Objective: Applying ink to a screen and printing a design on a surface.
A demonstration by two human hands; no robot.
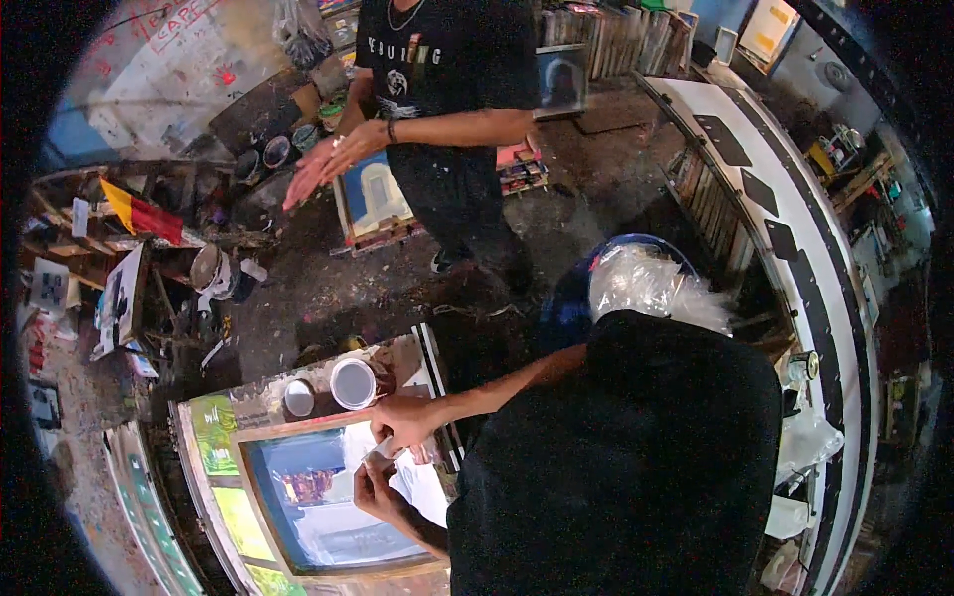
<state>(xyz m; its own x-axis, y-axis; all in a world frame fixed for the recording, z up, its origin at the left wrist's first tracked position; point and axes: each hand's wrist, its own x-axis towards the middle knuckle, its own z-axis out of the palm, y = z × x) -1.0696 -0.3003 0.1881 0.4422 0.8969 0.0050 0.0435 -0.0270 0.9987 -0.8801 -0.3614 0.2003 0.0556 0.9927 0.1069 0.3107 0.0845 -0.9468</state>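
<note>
My two hands meet over a wood-framed printing screen with a blue and white surface. My right hand is closed at the upper end of a small pale piece. From below, my left hand pinches the same piece; it looks like folded paper or tape, but I cannot tell which. A larger tub of greyish-white paint stands just beyond my right hand. To its left is a smaller pale pot.
A co-worker in a black shirt stands across the floor with both hands together. Beside me are a blue bin holding clear plastic and a long white table. Paint buckets and wooden racks line the left.
</note>
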